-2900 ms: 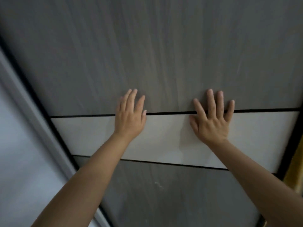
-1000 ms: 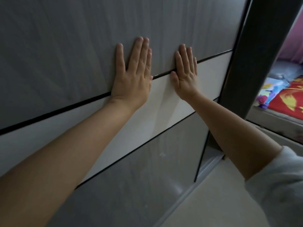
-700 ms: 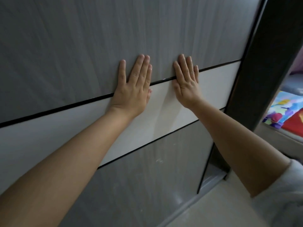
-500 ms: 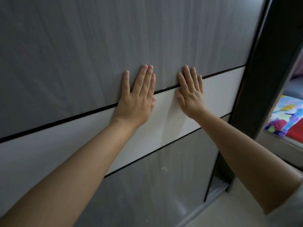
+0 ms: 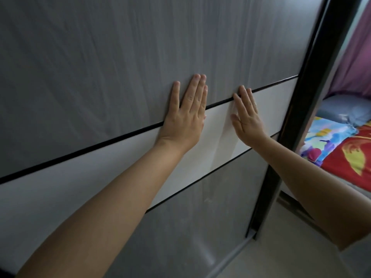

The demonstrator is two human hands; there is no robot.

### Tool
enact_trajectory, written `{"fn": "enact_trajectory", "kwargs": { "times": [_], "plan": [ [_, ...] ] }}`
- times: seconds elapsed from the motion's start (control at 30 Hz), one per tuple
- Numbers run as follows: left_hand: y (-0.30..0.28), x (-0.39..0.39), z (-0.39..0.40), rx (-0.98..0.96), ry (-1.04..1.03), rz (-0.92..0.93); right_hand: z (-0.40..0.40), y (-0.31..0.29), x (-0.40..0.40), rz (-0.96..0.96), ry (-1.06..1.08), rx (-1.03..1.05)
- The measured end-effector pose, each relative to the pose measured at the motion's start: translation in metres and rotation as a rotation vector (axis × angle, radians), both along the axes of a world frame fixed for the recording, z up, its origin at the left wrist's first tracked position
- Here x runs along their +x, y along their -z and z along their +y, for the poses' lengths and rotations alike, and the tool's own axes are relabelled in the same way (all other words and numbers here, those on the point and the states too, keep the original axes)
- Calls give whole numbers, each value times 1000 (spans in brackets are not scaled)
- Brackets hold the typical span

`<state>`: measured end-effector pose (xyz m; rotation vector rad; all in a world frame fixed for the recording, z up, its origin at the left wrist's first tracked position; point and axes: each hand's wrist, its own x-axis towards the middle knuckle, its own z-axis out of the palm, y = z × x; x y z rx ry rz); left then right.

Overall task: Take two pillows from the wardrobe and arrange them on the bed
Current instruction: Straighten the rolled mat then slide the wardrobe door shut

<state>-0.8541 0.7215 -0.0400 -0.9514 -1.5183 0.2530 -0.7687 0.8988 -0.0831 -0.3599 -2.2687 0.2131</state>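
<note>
A grey wood-grain sliding wardrobe door with a white band across it fills most of the view. My left hand lies flat on the door, fingers together, across the black line above the white band. My right hand presses flat on the white band just to its right. Neither hand holds anything. At the right edge, beyond the door's black frame, lies the bed with a red, yellow and blue cover. No pillows from the wardrobe are in view; the wardrobe's inside is hidden.
A grey-blue cushion or sheet lies at the bed's far end under a purple curtain. The door's floor track runs along a pale floor at the lower right.
The door's black frame edge has shifted left across the view with both hands flat on it, and more of the bed shows at the right. My hands sit closer together than 2.9 s ago.
</note>
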Motion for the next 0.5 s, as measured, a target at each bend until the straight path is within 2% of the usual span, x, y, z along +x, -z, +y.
{"fn": "enact_trajectory", "kwargs": {
  "times": [0.2,0.5],
  "plan": [
    [-1,12,66,39,-22,9,72,2,9,-35,4,35],
    [-2,33,141,100,-107,-80,130,-4,17,10,-107,-139]
  ]
}}
